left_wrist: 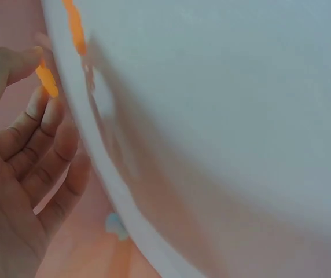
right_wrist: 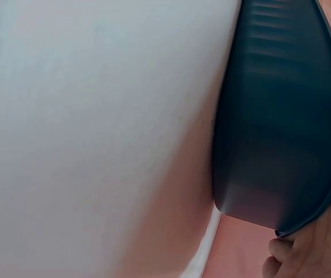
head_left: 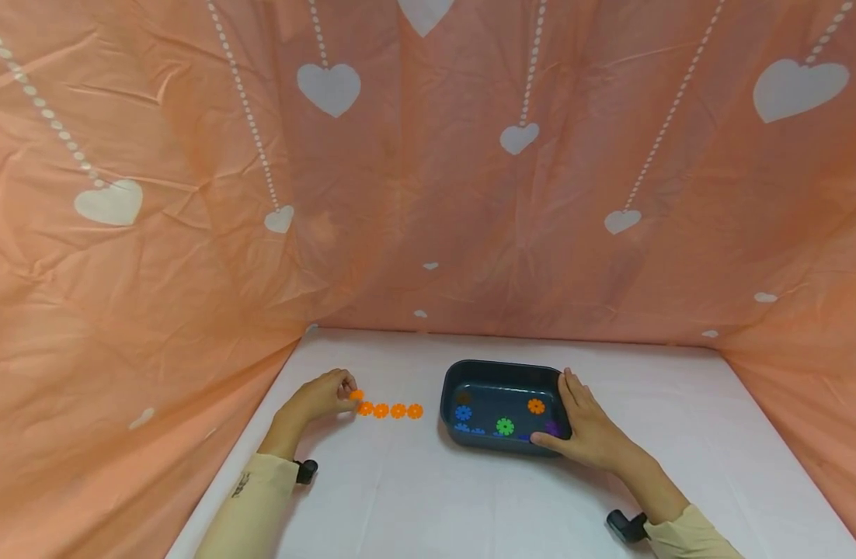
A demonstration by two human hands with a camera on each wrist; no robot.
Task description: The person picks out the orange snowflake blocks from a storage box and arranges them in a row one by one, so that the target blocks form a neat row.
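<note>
My left hand (head_left: 325,394) pinches an orange flower-shaped disc (head_left: 356,395) between thumb and fingertips at the left end of a row of several like orange discs (head_left: 398,411) on the white table. In the left wrist view, that orange disc (left_wrist: 47,80) is seen edge-on, held just off the tabletop. The right hand (head_left: 590,429) grips the right end of a dark rectangular tub (head_left: 494,443), its thumb over the near rim and its fingers along the side. Inside the tub lie a green disc (head_left: 505,426), an orange disc (head_left: 536,406), blue discs (head_left: 463,413) and a purple disc (head_left: 552,428).
White cloth covers the table (head_left: 428,505). A peach curtain (head_left: 470,194) with white hearts hangs behind it and on both sides. A dark brown disc (head_left: 464,397) lies at the tub's left end. Each wrist wears a small black camera (head_left: 305,471).
</note>
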